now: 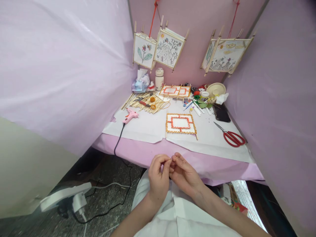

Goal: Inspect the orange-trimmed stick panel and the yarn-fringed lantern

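Note:
My left hand [160, 175] and my right hand [185, 174] meet above my lap, just off the table's front edge. Thumb and forefinger of the left are pinched together; anything between them is too small to make out. The right hand's fingers are bent, its fingertips touching those of the left. Beyond them on the white paper lies a small stick frame [181, 123] edged with gold trim, with an orange-red rectangle inside. To its left sits a pink glue gun [130, 116], and red-handled scissors [233, 137] lie to its right.
Behind are a pile of sticks [148, 107] with pliers [144, 103], a second decorated frame [175, 91], white markers [197, 108], a phone [221, 113] and a bottle [159, 79]. Paper lanterns [170, 47] hang above. The glue gun's black cord [119, 140] drops over the edge.

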The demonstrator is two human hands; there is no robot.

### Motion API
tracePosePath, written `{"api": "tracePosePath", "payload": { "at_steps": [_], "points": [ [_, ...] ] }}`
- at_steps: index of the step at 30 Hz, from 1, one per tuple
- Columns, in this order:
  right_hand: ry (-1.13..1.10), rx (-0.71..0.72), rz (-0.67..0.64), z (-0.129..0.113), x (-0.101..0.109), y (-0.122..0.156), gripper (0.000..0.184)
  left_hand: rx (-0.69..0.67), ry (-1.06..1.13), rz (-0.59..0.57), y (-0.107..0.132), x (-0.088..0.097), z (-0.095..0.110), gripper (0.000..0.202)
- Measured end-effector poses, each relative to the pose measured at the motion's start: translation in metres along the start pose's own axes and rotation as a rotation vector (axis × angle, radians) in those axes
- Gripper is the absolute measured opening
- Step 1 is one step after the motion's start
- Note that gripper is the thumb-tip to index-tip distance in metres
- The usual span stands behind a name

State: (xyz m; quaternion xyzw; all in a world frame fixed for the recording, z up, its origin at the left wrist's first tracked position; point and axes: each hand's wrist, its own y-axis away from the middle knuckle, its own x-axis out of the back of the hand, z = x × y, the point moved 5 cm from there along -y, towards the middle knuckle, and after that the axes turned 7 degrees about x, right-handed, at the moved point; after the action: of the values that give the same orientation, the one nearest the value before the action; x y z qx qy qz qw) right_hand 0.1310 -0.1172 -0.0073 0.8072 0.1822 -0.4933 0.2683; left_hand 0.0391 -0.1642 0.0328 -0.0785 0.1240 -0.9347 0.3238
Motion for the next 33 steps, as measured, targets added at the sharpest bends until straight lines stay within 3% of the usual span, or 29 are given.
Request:
{"api": "tracePosePath", "payload": {
  "at_steps": [4, 8, 12, 16, 21, 23, 26, 29, 33],
  "points": [
    [0.097, 0.025, -0.033, -0.004, -0.004, 0.001, 0.02, 0.335, 0.297, -0.018, -0.003, 0.001, -0.012, 0.014],
    [0.604, 0.285, -0.08, -0.025, -0.012, 0.005, 0.015, 0.565, 0.568, -0.084, -0.001, -0.005, -0.017, 0.021],
    [1.053, 0.605, -0.187, -0.047, -0.027, 0.012, 0.01, 0.581, 0.607, -0.118, 0.002, -0.009, -0.018, 0.021],
    [1.283, 0.794, -0.304, -0.056, -0.039, 0.02, 0.008, 0.557, 0.529, -0.158, 0.007, -0.012, -0.023, 0.017],
    [1.54, 1.037, -0.346, -0.061, -0.05, 0.031, 0.01, 0.603, 0.489, -0.172, 0.01, -0.013, -0.022, 0.017],
    [1.533, 1.063, -0.293, -0.065, -0.05, 0.032, 0.011, 0.634, 0.536, -0.14, 0.009, -0.013, -0.018, 0.019],
    [1.442, 0.955, -0.209, -0.071, -0.046, 0.029, 0.016, 0.728, 0.656, -0.146, 0.008, -0.016, -0.014, 0.023],
    [1.399, 0.856, -0.277, -0.071, -0.046, 0.027, 0.012, 0.862, 0.809, -0.239, 0.01, -0.023, -0.011, 0.028],
    [1.415, 0.894, -0.374, -0.068, -0.052, 0.031, 0.011, 0.982, 0.939, -0.273, 0.014, -0.026, -0.013, 0.031]
  ]
}}
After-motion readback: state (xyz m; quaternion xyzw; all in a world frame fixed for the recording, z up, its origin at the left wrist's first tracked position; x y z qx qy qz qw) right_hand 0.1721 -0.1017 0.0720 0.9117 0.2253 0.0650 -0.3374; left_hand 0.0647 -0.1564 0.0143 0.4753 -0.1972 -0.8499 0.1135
